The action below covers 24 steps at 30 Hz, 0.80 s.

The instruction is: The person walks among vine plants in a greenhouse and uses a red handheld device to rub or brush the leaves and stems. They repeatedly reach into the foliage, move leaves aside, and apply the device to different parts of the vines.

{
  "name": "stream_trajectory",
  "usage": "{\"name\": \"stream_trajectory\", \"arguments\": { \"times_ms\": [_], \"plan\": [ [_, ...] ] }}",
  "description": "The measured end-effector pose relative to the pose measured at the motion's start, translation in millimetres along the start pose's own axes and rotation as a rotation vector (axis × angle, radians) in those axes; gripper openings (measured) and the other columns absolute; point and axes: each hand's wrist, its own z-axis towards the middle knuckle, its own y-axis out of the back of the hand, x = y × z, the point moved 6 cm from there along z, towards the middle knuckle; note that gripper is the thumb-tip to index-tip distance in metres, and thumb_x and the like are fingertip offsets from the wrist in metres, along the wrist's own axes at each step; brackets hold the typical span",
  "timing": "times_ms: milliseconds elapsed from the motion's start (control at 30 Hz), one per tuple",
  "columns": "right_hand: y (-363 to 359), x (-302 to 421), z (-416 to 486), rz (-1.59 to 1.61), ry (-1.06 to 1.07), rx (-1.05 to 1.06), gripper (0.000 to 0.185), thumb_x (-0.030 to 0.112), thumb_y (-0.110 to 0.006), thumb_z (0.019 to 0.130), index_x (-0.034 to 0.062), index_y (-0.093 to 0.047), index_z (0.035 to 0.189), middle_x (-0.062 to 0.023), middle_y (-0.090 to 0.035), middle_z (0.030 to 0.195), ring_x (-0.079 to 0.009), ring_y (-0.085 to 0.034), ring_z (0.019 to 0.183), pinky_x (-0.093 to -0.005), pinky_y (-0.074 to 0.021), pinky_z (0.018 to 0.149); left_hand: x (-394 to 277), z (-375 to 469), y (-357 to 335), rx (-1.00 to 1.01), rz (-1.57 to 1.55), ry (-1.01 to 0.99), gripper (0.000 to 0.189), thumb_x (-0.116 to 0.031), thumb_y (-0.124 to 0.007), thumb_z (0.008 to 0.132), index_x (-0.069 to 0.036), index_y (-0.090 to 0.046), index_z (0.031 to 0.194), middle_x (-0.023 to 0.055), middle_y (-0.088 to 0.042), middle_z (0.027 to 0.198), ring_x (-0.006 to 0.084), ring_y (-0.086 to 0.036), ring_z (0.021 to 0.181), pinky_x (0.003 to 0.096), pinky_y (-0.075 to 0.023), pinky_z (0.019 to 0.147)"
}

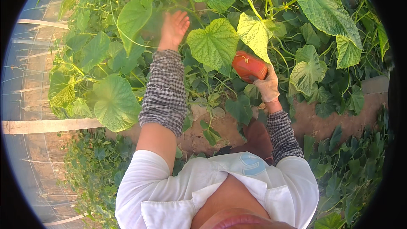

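My left hand [175,27] is bare and reaches among the vine leaves, its fingers apart, with nothing seen in it. A broad green leaf [135,20] hangs just left of it, and a large veined leaf [213,43] lies to its right. My right hand [267,84] wears a pale glove and grips a red container [249,66] near its lower end; a bit of string or stem lies on the container's upper part. A bright yellow-green leaf [254,35] partly overhangs this hand. Checked sleeves cover both forearms.
Climbing vines with yellow flowers [286,6] and curling tendrils fill the upper view. A bare soil path [219,130] runs across below them. More low plants [95,165] grow beyond it. At the left, pale curved strips [51,125] cross a translucent sheet.
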Motion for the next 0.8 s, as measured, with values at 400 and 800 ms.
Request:
{"name": "stream_trajectory", "arguments": {
  "times_ms": [400,800],
  "plan": [
    [21,32,-26,0.020,0.056,-0.013,0.063,-0.005,-0.081,0.073,0.0032,-0.059,0.131,-0.0076,-0.068,0.119,-0.0165,-0.065,0.110,-0.0326,-0.0527,0.099,2,43,33,-0.264,-0.180,0.057,0.059,-0.053,-0.050,0.107,0.001,-0.059,0.130,0.0143,-0.062,0.115,0.0257,-0.062,0.090,0.0386,-0.0607,0.079],
    [53,78,-48,0.165,0.012,0.030,0.064,0.000,-0.080,0.081,-0.0007,-0.051,0.138,-0.0122,-0.062,0.134,-0.0225,-0.062,0.122,-0.0386,-0.0538,0.103,-71,-9,30,-0.342,0.482,-0.478,0.025,-0.027,-0.065,0.104,-0.003,-0.067,0.112,0.0043,-0.062,0.088,0.0121,-0.062,0.073,0.0264,-0.0573,0.066]
  ]
}}
